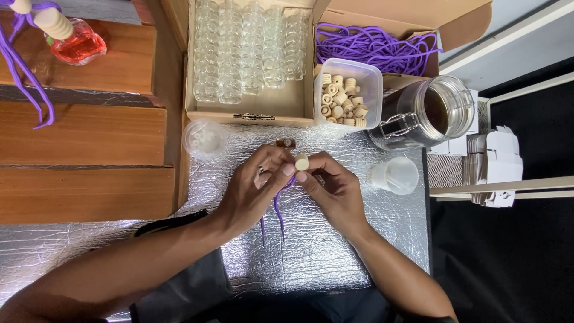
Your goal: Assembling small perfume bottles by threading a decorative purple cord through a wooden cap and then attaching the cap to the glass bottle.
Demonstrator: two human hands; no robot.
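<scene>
Centrally, open brown carton point(251, 110) of vials point(248, 48).

Silver foil-covered worktop point(335, 251) beside stepped wooden shelves point(84, 131), dark floor point(514, 257).

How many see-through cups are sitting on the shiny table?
2. One clear plastic cup sits left of the hands, by the box of small glass bottles. The other cup sits right, below the big glass jar.
</scene>
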